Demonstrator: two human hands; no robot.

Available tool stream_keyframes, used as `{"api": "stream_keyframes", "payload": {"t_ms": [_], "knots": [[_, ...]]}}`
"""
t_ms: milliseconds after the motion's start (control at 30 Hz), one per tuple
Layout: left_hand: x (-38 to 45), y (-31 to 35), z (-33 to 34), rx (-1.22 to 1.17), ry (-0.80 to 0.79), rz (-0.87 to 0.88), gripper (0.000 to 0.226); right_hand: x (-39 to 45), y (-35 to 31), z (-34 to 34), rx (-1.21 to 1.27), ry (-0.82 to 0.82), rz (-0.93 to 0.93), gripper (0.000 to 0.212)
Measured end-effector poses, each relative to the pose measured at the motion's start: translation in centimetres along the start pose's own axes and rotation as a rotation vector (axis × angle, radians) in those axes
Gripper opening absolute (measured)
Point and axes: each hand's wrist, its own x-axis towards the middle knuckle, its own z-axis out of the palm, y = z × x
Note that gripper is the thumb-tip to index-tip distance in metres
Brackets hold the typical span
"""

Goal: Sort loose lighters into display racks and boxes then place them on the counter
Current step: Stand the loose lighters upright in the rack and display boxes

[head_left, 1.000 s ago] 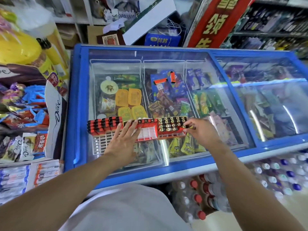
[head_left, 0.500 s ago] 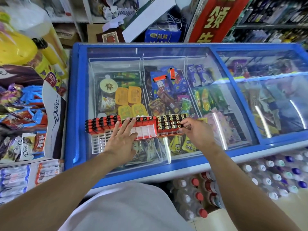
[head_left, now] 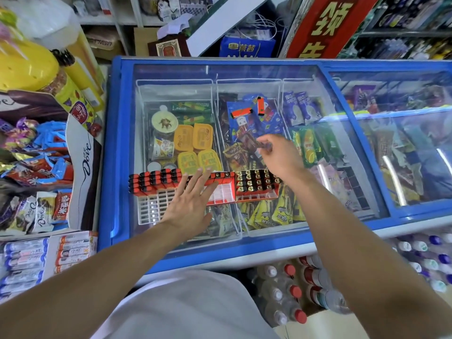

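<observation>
The left hand [head_left: 190, 204] lies flat, steadying the red rack [head_left: 221, 189]; beyond that rack two loose lighters [head_left: 249, 110] wait; the right hand [head_left: 278, 155], fingers loosely curled and empty, should pinch one cleanly.

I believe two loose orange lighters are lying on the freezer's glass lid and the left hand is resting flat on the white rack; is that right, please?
Not quite. The head view shows the left hand resting flat on the middle red rack, not the white rack. Two loose orange lighters do lie on the freezer's glass lid.
</observation>
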Motion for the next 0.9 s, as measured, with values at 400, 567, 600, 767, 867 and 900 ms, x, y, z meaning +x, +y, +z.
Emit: {"api": "stream_keyframes", "payload": {"t_ms": [400, 567, 600, 767, 867, 900], "knots": [[3.9, -2.2, -0.9, 0.016, -0.133, -0.111, 0.107, 13.1, -1.6, 3.7, -0.092, -0.274, 0.032, 0.061], [3.2, -3.0, -0.4, 0.065, -0.163, -0.078, 0.105, 17.2, -0.7, 5.8, -0.177, -0.314, 0.032, 0.075], [3.2, -3.0, -0.5, 0.063, -0.17, -0.075, 0.105, 17.6, -0.6, 6.2, -0.204, -0.34, 0.045, 0.076], [3.3, -2.9, -0.6, 0.043, -0.177, -0.08, 0.103, 17.2, -0.2, 7.4, -0.293, -0.108, -0.009, 0.062], [3.3, -3.0, -0.3, 0.032, -0.164, -0.073, 0.103, 16.0, 0.0, 8.4, -0.254, -0.096, 0.012, 0.035], [3.3, -3.1, -0.3, 0.024, -0.159, -0.067, 0.103, 15.6, -0.1, 8.5, -0.208, -0.145, 0.052, 0.029]]}}
